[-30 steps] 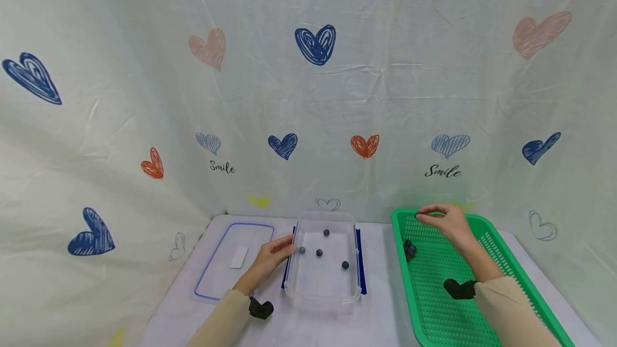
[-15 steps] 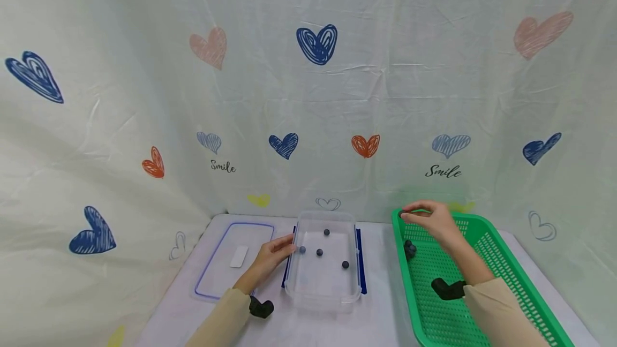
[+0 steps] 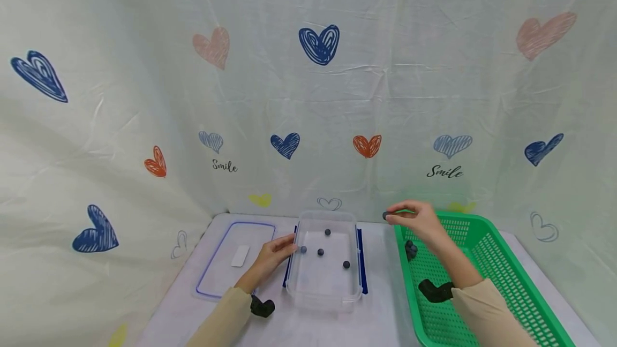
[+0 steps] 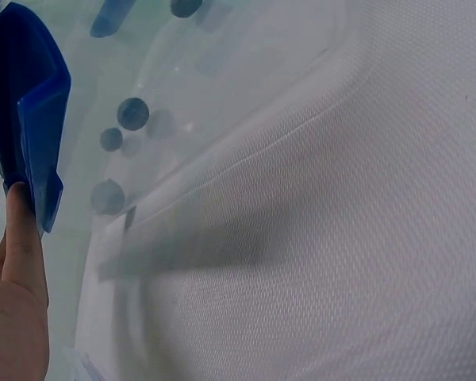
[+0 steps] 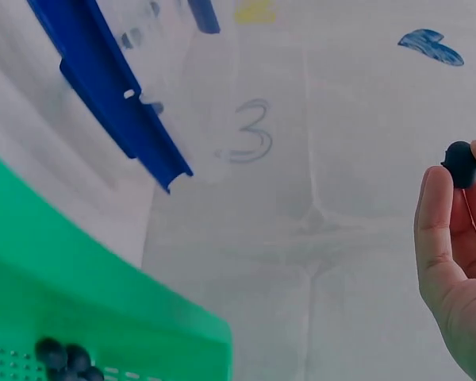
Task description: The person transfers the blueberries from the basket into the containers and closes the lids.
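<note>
My right hand (image 3: pixel 415 221) pinches a blueberry (image 5: pixel 462 164) between thumb and fingertips, held in the air just left of the green basket's far left corner. With fingers nearly straight, my left hand (image 3: pixel 271 259) touches the left side of a clear plastic box (image 3: pixel 324 288); the left wrist view has a fingertip against its blue side latch (image 4: pixel 44 135). Inside the box several blueberries (image 3: pixel 320 252) lie spread apart on the bottom. The green basket (image 3: pixel 409 304) holds a small cluster of blueberries (image 3: pixel 411 250) by its left wall.
Left of the box a clear lid with a blue seal (image 3: pixel 212 261) lies flat, a white rectangle (image 3: pixel 240 256) within its outline. A white cloth (image 3: pixel 378 315) covers the table. Behind it hangs a pale curtain (image 3: pixel 308 100) with printed hearts.
My right hand has moved left with the blueberry, from above the basket past its left rim. The left hand stays at the box, and the berries in the box have not moved.
</note>
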A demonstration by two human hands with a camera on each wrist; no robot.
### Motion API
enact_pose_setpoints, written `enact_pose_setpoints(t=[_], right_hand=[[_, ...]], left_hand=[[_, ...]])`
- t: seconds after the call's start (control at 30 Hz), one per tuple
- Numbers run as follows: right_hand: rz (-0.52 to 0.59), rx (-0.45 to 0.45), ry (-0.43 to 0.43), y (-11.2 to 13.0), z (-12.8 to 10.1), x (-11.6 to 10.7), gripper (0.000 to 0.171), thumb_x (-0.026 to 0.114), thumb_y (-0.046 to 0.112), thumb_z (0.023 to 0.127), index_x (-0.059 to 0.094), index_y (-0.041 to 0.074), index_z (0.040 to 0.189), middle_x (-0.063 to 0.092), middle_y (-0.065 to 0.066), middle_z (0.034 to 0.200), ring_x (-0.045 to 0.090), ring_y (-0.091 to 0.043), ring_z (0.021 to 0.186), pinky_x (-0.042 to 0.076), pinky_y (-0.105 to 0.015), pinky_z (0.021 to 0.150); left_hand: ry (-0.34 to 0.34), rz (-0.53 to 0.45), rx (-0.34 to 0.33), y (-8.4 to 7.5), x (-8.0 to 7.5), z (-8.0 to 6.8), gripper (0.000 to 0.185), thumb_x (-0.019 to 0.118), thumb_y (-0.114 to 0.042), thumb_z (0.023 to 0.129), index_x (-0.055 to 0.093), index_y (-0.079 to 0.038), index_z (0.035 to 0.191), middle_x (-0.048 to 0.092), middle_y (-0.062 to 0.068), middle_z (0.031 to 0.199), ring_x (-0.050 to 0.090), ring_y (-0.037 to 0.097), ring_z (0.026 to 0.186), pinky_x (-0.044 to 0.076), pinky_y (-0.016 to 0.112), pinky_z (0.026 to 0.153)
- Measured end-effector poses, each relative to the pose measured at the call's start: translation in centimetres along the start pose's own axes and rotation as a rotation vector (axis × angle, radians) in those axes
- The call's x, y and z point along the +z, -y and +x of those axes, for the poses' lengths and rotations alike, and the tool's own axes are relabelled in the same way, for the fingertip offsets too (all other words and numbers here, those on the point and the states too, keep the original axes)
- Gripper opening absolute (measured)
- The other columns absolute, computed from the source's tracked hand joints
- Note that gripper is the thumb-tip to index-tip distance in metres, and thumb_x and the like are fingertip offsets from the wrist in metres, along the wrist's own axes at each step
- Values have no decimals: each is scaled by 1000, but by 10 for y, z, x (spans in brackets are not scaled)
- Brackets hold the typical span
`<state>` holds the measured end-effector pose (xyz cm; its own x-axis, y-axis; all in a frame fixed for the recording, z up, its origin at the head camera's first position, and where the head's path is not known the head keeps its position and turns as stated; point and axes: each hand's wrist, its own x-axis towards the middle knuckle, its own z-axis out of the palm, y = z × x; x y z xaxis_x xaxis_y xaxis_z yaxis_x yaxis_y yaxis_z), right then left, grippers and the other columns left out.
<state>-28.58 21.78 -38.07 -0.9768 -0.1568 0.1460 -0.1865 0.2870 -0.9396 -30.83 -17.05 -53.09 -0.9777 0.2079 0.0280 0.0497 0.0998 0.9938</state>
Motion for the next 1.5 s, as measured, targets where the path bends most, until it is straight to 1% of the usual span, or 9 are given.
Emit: enact_pose_setpoints(t=[0.23, 0.43, 0.6, 0.87, 1.07, 1.27, 1.5], right_hand=[[41, -17, 32, 7, 0, 17, 32, 77, 12, 89, 68, -8, 113, 71, -16, 109, 70, -20, 91, 50, -50, 98], [90, -27, 53, 12, 1, 33, 31, 78, 10, 88, 69, -7, 112, 70, -15, 108, 70, -22, 93, 52, -50, 97], [88, -31, 70, 12, 3, 45, 30, 78, 10, 88, 69, -6, 111, 71, -14, 107, 69, -20, 94, 53, -45, 95], [89, -57, 111, 8, 7, 62, 26, 77, 9, 87, 70, -5, 109, 71, -14, 106, 69, -20, 94, 53, -44, 95], [87, -66, 112, 7, 10, 73, 23, 78, 9, 87, 72, -3, 106, 72, -12, 102, 69, -21, 93, 55, -41, 91], [86, -49, 108, 4, 12, 81, 21, 78, 9, 87, 72, -3, 103, 72, -12, 102, 69, -22, 92, 55, -42, 91], [77, -22, 114, -3, 13, 88, 20, 79, 10, 86, 73, 0, 101, 72, -9, 101, 70, -22, 90, 56, -41, 89]], left_hand=[[6, -10, 0, -1, 0, 0, 62, 70, -30, 95, 50, 4, 143, 50, 24, 144, 50, 32, 131, 46, 36, 106], [2, -14, 0, -1, 0, -1, 61, 70, -29, 95, 50, 4, 143, 50, 25, 144, 51, 32, 131, 46, 35, 105], [7, -18, -4, -2, 0, -2, 60, 69, -27, 96, 49, 4, 143, 49, 24, 145, 50, 32, 131, 46, 34, 105], [4, -19, -10, 0, 0, -2, 58, 69, -27, 96, 51, 3, 142, 50, 23, 144, 50, 32, 131, 46, 35, 106], [9, -33, 1, -1, 0, 0, 60, 69, -27, 96, 49, 5, 143, 49, 26, 144, 52, 30, 130, 46, 34, 105], [11, -28, 6, 0, 0, 1, 61, 69, -28, 96, 48, 6, 143, 48, 27, 144, 52, 31, 130, 46, 35, 105], [1, -22, -3, 0, 0, 0, 57, 68, -25, 97, 51, 3, 142, 49, 24, 145, 50, 32, 132, 45, 37, 106]])
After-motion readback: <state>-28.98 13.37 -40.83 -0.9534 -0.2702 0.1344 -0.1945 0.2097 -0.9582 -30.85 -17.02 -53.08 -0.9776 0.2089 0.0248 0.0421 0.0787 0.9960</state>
